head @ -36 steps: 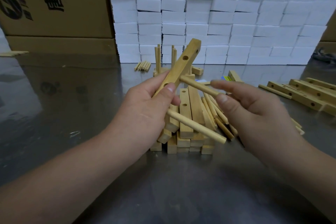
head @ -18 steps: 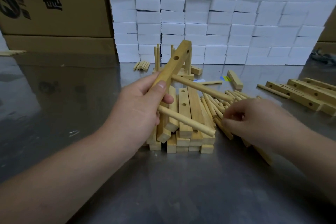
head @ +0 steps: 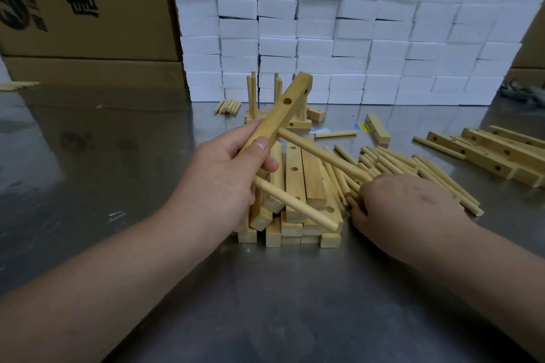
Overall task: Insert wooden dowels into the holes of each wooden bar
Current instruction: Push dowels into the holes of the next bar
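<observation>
View from a head camera, looking down at two bare hands over a steel table (head: 265,303). The left hand (head: 224,174) grips a wooden bar (head: 283,110) near its lower end, thumb on top and fingers curled round it. The bar is held in the air above a stack of bars (head: 295,186), its long axis slanting from near left up to far right. Two fitted pegs, an upper dowel (head: 318,153) and a lower dowel (head: 298,206), stick out of it toward the near right. An empty hole (head: 287,102) shows on the raised far half, beyond the grip. The right hand (head: 410,209) lies palm down on loose dowels (head: 392,160) scattered on the table just right of the stack, lower than the bar. Its fingertips are hidden beneath it, so whether it has pinched a dowel cannot be told. The next dowel would likely travel up and to the far left to reach that hole, and the right hand is the nearer one to bring it.
</observation>
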A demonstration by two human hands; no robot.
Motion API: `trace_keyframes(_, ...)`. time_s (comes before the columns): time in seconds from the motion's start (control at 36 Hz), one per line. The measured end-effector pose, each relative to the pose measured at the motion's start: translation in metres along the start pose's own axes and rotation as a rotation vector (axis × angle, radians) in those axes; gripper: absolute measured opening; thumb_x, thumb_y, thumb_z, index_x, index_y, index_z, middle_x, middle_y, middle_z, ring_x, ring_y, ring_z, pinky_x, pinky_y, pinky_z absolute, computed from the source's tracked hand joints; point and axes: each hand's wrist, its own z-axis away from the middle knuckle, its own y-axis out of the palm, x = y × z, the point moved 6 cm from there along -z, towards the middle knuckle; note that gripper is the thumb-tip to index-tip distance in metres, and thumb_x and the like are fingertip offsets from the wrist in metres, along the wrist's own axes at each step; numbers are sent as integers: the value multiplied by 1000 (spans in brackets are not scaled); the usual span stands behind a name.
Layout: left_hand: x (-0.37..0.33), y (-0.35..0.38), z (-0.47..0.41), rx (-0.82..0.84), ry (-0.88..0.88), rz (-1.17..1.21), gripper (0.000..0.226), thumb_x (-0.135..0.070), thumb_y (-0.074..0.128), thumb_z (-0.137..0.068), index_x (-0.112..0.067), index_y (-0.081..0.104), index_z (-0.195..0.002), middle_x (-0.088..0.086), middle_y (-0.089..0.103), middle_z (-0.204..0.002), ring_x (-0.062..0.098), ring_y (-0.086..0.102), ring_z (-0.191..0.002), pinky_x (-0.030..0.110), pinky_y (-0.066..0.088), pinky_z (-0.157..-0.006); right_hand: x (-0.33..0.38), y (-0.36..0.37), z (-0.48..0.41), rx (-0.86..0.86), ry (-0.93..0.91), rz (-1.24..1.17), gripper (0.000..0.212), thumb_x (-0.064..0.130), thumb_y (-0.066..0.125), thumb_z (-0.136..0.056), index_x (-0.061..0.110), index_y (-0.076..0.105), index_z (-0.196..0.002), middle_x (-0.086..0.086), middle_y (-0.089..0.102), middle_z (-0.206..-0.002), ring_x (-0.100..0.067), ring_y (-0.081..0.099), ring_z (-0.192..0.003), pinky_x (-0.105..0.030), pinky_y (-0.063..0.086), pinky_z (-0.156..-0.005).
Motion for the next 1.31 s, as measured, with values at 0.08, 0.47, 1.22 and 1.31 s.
trace_keyframes(0.08, 0, 0, 0, 2, -1, 2, 32, -22, 45, -96, -37, 60, -120, -13, 60, -63, 0, 39, -40, 13, 34, -38, 1, 0, 0, 12, 2, 5, 29, 32, 40, -94, 21, 43, -67, 4, 46, -69, -10, 44, -58, -21, 34, -48)
trace_keyframes(0.47, -1, -5, -5, -13, -4, 25, 28, -20, 48, -95, -38, 63, -110, -9, 63, -66, 1, 40, -42, 14, 35, -39, -43, -45, 20, -318, 155, -527, 23, 41, 41, -64, 28, 60, -63, 5, 60, -50, -14, 56, -50, -29, 48, -51)
trace_keyframes(1.22, -9, 5, 1, 156, 52, -60, 31, -17, 49, -93, -43, 65, -100, -9, 57, -57, 3, 36, -41, 15, 34, -37, -27, -48, 26, -486, -75, -794, 21, 39, 33, -80, 31, 53, -78, 17, 57, -69, -6, 50, -53, -27, 35, -45)
trace_keyframes(1.31, -9, 5, 1, 158, 58, -76, 31, -17, 49, -93, -43, 65, -101, -9, 57, -57, 3, 35, -40, 15, 34, -38, -26, -49, 26, -504, -90, -774, 17, 42, 32, -80, 41, 48, -77, 14, 58, -65, -3, 49, -52, -27, 34, -45)
